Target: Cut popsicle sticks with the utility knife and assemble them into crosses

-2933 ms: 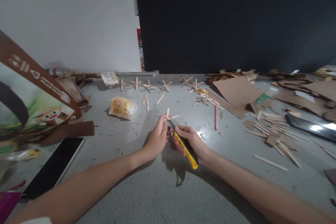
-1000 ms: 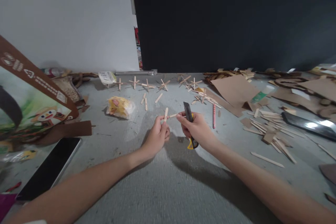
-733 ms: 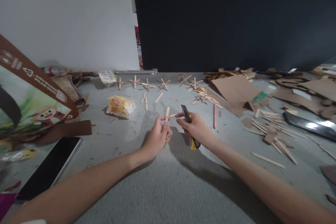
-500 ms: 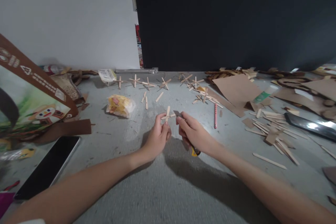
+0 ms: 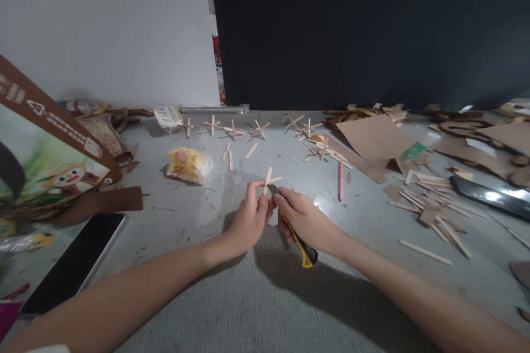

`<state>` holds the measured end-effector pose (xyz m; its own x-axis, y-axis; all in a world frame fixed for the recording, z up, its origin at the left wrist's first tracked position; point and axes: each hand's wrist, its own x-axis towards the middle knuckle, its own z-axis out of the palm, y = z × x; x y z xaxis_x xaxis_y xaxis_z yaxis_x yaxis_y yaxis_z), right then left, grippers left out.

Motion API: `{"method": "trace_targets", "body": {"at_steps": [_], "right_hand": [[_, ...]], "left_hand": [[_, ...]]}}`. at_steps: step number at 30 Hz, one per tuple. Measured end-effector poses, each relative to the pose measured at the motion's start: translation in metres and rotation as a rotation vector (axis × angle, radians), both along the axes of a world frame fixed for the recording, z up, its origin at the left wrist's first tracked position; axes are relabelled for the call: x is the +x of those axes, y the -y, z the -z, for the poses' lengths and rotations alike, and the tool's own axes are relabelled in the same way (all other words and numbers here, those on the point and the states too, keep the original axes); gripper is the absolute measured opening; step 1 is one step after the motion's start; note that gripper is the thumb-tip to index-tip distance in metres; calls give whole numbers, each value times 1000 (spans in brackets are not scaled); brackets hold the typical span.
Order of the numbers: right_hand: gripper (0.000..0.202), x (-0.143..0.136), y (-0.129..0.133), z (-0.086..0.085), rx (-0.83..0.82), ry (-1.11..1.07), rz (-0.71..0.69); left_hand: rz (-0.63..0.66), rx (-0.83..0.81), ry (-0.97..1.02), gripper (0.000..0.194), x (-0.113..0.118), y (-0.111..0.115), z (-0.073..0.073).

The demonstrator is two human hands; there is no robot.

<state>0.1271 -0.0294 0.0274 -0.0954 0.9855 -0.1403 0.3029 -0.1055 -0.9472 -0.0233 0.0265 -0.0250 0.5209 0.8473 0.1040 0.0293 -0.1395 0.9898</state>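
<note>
left hand (image 5: 249, 219) grip pinching crossed sticks (image 5: 269, 176); right hand (image 5: 307, 222) grip wrapped round yellow-black cutter (image 5: 306, 252).

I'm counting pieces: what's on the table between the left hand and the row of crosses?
The head view shows three loose sticks between the left hand and that row.

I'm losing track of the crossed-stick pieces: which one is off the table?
The crossed-stick piece pinched in the left hand, beside the cutter in the right hand. The other stick crosses rest on the table, farther back.
</note>
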Motion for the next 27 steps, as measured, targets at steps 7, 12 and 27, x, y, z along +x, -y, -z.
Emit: {"method": "trace_targets", "body": {"at_steps": [7, 12, 27], "right_hand": [[26, -1, 1, 2, -55, 34, 37], [28, -5, 2, -1, -113, -42, 54], [27, -6, 2, 0, -141, -76, 77]], "left_hand": [[-51, 169, -153, 32, -3, 3, -2], [-92, 202, -207, 30, -3, 5, -3], [-94, 214, -259, 31, -3, 5, -6]]}}
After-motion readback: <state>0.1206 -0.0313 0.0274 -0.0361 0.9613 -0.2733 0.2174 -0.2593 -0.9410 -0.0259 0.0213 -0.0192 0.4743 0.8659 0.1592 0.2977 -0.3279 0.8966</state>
